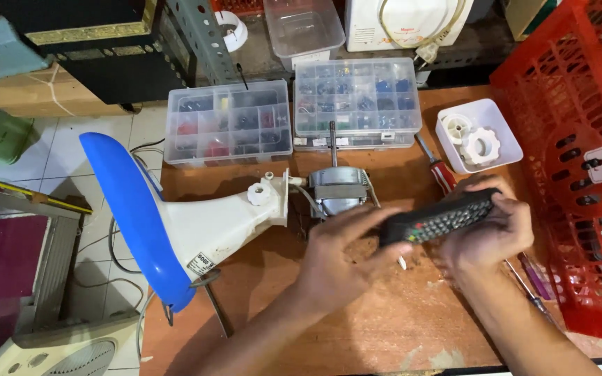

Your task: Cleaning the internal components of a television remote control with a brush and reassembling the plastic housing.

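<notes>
Both hands hold a black remote control over the middle of the wooden table, a bit toward its right edge. The left hand grips the remote's left end, fingers wrapped under and thumb along the top. The right hand cups the right end from behind, fingers curled over the far edge. The button face tilts up toward the camera, likely so the keys can be read or pressed. It is held clear of the tabletop, not resting on it.

Just behind the left hand lies a dismantled fan: a bare metal motor with its shaft pointing at the table's far edge, joined to a white neck and a blue-rimmed base that hangs off the left edge. The fan is laid on its side, which keeps the motor reachable (wires show between neck and motor).

Along the far edge sit two clear parts organisers, lids closed, small parts sorted by compartment. At the far right, a white square dish holds white plastic fan nuts, likely parked there so they don't roll off. A red-handled screwdriver lies between motor and dish, partly hidden by the right hand. A second screwdriver lies near the right edge, beside a red plastic crate that overhangs that side.
</notes>
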